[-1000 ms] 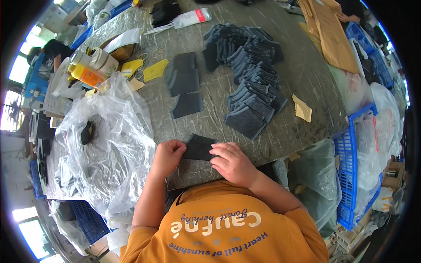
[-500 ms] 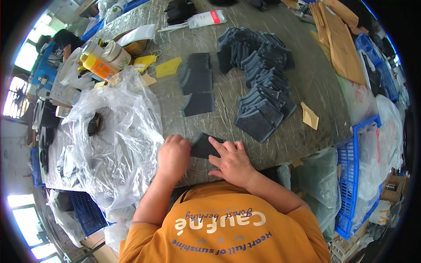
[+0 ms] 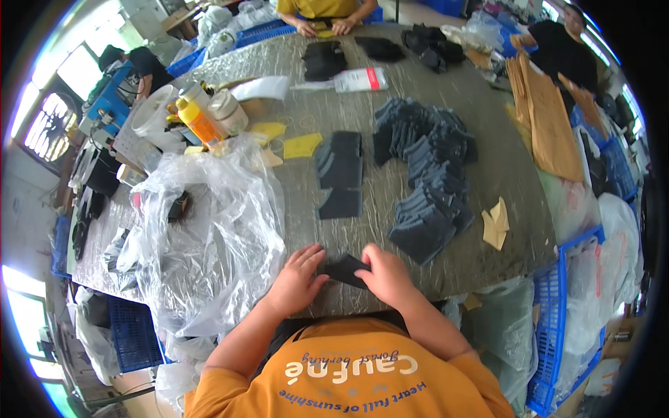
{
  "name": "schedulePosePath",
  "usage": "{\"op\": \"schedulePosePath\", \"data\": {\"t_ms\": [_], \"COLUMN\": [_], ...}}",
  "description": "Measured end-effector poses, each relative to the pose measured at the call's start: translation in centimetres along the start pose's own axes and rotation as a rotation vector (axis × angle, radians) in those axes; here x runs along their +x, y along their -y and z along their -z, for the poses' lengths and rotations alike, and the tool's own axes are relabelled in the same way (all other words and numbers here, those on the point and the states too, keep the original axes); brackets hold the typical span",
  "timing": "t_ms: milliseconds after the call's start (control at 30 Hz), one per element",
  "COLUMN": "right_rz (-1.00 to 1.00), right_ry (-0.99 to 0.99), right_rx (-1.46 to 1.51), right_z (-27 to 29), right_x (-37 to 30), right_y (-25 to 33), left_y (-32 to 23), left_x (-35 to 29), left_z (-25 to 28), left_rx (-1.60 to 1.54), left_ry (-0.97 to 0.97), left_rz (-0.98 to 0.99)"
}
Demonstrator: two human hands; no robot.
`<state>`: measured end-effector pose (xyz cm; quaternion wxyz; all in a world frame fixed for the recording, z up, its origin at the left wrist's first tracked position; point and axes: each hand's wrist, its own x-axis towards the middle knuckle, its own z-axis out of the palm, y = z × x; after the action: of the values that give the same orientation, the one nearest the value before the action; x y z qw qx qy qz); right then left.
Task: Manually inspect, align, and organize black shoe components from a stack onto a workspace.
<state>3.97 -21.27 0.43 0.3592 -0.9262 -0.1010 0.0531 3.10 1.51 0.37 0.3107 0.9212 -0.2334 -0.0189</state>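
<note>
Close to the table's near edge lies a small dark fabric piece [image 3: 345, 270], its right end raised a little. My right hand [image 3: 387, 276] pinches that right end between thumb and bent fingers. On the other side, my left hand [image 3: 298, 281] rests with its fingers stretched out, the thumb at the piece's left end. Ahead are a short row of dark grey cut pieces [image 3: 339, 167] and, to its right, a long curved row of overlapping dark grey pieces [image 3: 425, 202].
Crumpled clear plastic [image 3: 209, 230] covers the table's left side. Behind it stand an orange bottle [image 3: 198, 124] and white jars, beside yellow pieces [image 3: 302, 146]. Tan scraps [image 3: 495, 224] and a brown paper stack [image 3: 547, 125] lie right. A blue crate [image 3: 547, 334] flanks the table; co-workers sit beyond.
My left hand has uncurled and stretched its fingers. My right hand has gone from spread over the dark piece to pinching its right end. The view has tilted up, showing a co-worker opposite.
</note>
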Motion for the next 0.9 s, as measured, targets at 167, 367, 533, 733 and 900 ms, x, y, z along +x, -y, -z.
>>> {"op": "schedulePosePath", "data": {"t_ms": [167, 367, 533, 733, 900], "right_rz": [-0.011, -0.021, -0.042, -0.008, 0.001], "right_ry": [-0.457, -0.410, -0.421, -0.430, -0.420], "right_rx": [-0.432, -0.578, -0.573, -0.568, -0.555], "right_z": [5.4, 2.6, 2.5, 2.7, 2.7], "right_x": [-0.3, 0.3, 0.7, 1.5, 1.3], "right_y": [-1.6, -6.5, -6.8, -7.3, -7.7], "left_y": [0.7, 3.5, 4.5, 1.6, 1.6], "left_x": [6.7, 23.4, 25.3, 18.2, 12.8], "left_z": [1.7, -0.2, -0.6, -2.3, 4.5], "left_rx": [-0.063, 0.012, 0.111, 0.248, -0.222], "left_ry": [-0.122, -0.210, 0.104, 0.154, -0.119], "left_rz": [0.038, 0.365, 0.404, 0.286, -0.148]}}
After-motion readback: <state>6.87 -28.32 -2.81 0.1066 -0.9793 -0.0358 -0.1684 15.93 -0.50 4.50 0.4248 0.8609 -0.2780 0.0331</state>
